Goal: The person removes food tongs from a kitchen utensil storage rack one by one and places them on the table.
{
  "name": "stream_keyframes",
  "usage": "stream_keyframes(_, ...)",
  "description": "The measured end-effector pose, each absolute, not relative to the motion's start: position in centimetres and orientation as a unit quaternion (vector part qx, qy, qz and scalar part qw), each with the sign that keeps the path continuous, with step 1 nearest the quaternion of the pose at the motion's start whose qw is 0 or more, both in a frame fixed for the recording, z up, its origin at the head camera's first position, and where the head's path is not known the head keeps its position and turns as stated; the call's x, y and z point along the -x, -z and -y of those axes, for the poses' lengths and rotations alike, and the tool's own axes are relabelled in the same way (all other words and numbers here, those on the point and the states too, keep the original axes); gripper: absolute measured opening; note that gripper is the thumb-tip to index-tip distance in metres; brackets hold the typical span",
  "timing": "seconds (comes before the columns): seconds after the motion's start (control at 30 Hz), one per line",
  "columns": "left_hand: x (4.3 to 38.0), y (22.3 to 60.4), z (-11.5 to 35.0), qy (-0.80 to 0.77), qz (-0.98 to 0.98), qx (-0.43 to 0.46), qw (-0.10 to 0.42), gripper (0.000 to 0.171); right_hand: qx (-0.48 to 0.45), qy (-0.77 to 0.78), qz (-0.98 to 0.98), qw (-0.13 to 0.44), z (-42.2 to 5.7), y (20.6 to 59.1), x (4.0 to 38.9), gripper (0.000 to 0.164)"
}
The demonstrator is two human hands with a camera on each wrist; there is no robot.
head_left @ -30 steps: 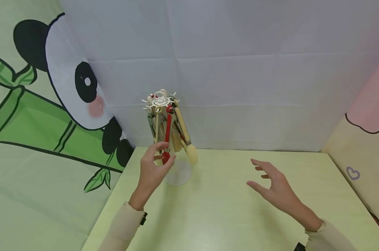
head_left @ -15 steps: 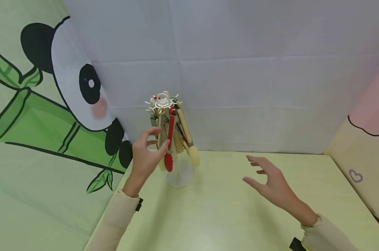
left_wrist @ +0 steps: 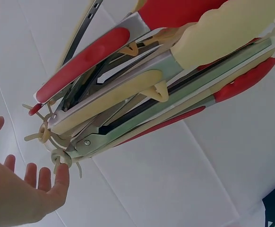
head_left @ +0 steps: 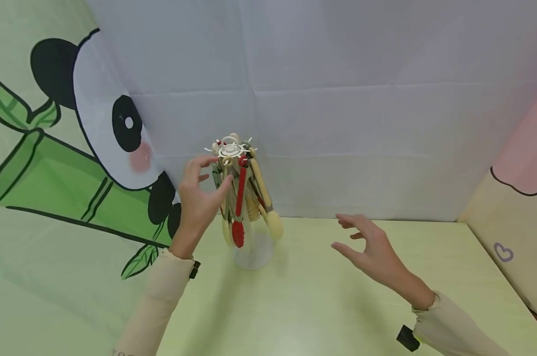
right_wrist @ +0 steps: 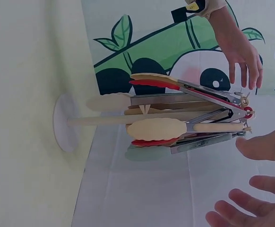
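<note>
Several kitchen tongs hang in a ring from a white hooked stand top (head_left: 230, 149). Red tongs (head_left: 241, 193) face the front, with cream tongs (head_left: 260, 175) to their right. My left hand (head_left: 199, 198) is raised at the left of the bunch, thumb and fingers spread, holding nothing. In the left wrist view its fingertips (left_wrist: 62, 175) come right up to the hook ends, near the top loops of the tongs. My right hand (head_left: 377, 254) hovers over the table to the right, fingers spread, apart from the stand.
The stand's round, pale base (head_left: 254, 254) rests on the pale yellow table (head_left: 308, 287) toward the back left. Behind is a white cloth wall (head_left: 339, 123). A cloth with a panda print (head_left: 97, 106) closes the left side, and a cream and pink panel (head_left: 499, 227) the right.
My left hand has risen from the lower end of the red tongs to near the hooks, uncovering their red head. My right hand has drifted slightly left and up.
</note>
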State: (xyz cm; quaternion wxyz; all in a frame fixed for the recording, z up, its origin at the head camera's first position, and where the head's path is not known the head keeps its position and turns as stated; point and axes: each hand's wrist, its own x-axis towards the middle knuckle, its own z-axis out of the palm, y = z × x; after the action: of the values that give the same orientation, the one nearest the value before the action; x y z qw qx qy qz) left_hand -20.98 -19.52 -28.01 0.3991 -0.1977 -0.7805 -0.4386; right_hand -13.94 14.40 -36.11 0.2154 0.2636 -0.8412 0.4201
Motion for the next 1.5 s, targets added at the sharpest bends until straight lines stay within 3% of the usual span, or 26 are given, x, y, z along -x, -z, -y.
stream_keyframes(0.33, 22.6, 25.6, 19.4, 0.441, 0.781, 0.192, 0.398, 0.042, -0.283, -0.432, 0.830, 0.211, -12.7, 34.5, 15.6, 0.054)
stream_keyframes(0.73, 24.4, 23.2, 18.6, 0.412, 0.829, 0.161, 0.342, 0.035, -0.309, -0.451, 0.810, 0.213, -10.2, 32.6, 17.5, 0.052)
stream_keyframes(1.5, 26.2, 22.1, 16.4, 0.355, 0.854, 0.149, 0.349, 0.013, -0.338, -0.467, 0.794, 0.190, -4.9, 30.4, 20.9, 0.045)
